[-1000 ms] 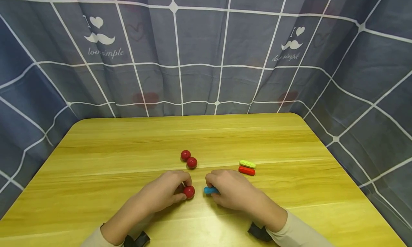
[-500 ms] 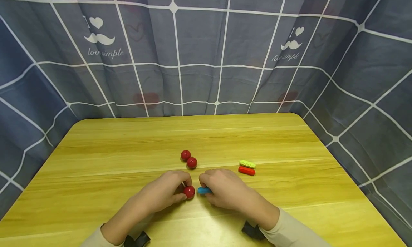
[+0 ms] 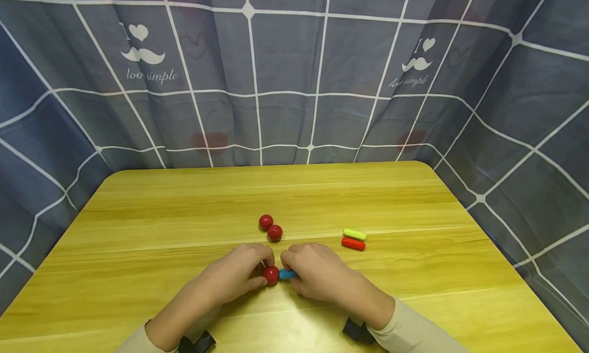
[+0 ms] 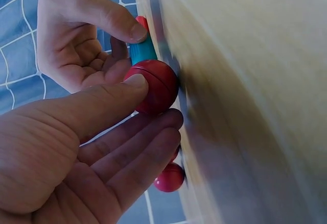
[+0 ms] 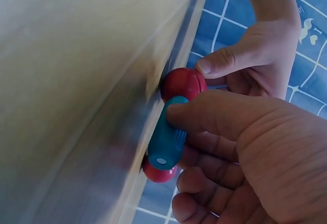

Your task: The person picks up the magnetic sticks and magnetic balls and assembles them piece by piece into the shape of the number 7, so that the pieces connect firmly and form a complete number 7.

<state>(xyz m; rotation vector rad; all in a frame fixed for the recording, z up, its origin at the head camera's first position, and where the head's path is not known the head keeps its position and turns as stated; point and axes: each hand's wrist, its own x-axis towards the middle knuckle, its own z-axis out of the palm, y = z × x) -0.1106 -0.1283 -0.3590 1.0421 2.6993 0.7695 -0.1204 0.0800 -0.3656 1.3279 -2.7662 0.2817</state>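
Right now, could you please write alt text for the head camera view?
On a wooden table, the left hand holds a red ball against a blue stick held by the right hand; two more red balls lie behind.

From the head view, the left hand (image 3: 239, 274) covers much of the red ball (image 3: 271, 275) in its grip, and the right hand (image 3: 317, 271) hides most of the blue peg (image 3: 288, 275), leaving only its left end showing. Both forearms run off the near edge of the picture. In both wrist views the counter (image 4: 255, 81) is a smeared blur. The two far red balls (image 4: 170, 177) show only in part behind the left fingers.
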